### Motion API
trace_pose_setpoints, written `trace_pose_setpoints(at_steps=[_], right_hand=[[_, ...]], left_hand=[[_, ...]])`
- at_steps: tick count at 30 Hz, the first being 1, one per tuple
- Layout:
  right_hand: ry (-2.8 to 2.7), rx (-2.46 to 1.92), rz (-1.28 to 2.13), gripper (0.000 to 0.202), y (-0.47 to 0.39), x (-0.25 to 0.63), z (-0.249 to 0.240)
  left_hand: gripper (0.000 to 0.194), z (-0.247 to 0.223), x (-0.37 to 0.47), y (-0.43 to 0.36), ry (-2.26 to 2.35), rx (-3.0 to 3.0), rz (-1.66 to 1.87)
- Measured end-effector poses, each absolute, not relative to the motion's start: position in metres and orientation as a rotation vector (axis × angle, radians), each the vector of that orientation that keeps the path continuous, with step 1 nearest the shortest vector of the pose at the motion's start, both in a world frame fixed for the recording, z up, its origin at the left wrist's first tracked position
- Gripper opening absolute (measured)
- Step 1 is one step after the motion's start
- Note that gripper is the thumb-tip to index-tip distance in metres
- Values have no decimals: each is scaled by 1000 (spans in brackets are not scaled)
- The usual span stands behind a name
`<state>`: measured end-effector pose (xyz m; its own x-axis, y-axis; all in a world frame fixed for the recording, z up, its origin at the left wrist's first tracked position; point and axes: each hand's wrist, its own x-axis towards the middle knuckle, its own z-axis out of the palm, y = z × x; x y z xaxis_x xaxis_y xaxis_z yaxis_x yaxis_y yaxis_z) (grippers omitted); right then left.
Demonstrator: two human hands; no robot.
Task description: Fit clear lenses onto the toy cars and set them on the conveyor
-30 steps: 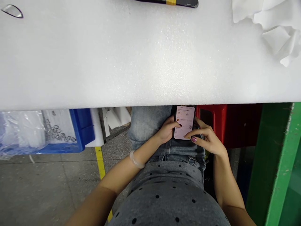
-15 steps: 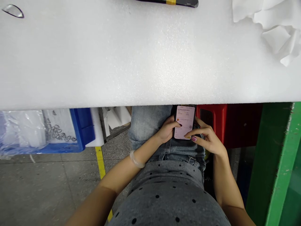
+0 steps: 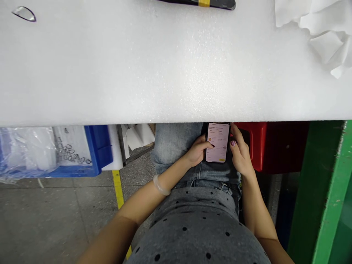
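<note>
A smartphone (image 3: 217,143) with a lit, pale screen lies upright over my lap, just below the table edge. Its left side rests in my left hand (image 3: 198,150), which is closed around it with the thumb over the screen; the fingers behind the phone are hidden. Beside the phone's right edge is my right hand (image 3: 242,154), its thumb and fingers apart. Whether its fingertips touch the phone's edge I cannot tell.
A white foam-covered table (image 3: 165,73) spans the upper view, bearing a black tool (image 3: 220,3) with yellow tape, a small dark-rimmed loop (image 3: 24,14) and crumpled white sheets (image 3: 327,44). Below are a blue bin (image 3: 100,146), a red stool (image 3: 255,146) and a green post (image 3: 330,198).
My right hand has lifted its fingers off the lower screen and drawn back to the phone's right side. My left hand keeps its hold on the phone. The view has shifted slightly.
</note>
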<state>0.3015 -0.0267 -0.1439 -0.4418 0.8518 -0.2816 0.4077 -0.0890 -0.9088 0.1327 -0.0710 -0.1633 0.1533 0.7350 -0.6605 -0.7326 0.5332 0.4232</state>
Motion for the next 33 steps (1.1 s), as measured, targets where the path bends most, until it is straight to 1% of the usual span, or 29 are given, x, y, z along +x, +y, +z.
trace_pose_setpoints(at_steps=[5, 8, 13, 17, 22, 26, 33], right_hand=[[-1783, -1373, 1510, 55, -24, 300, -144], [-1778, -1403, 1499, 57, -23, 302, -144], [-1819, -1397, 1498, 58, -24, 302, -145], [-1769, -1396, 1540, 60, -24, 301, -145], [-1716, -1422, 1599, 66, -26, 301, -147], [-1709, -1412, 1615, 65, -27, 302, -149], [-1670, -1405, 1673, 64, -27, 304, -149]], left_hand=[[38, -164, 133, -71, 942, 1, 1059], [40, -165, 133, -72, 939, 19, 1052], [38, -165, 131, -72, 958, 46, 1047], [41, -162, 131, -71, 921, 21, 1049], [38, -167, 131, -72, 899, -48, 1059], [41, -171, 131, -73, 856, -94, 1070], [38, -167, 132, -74, 938, 47, 1018]])
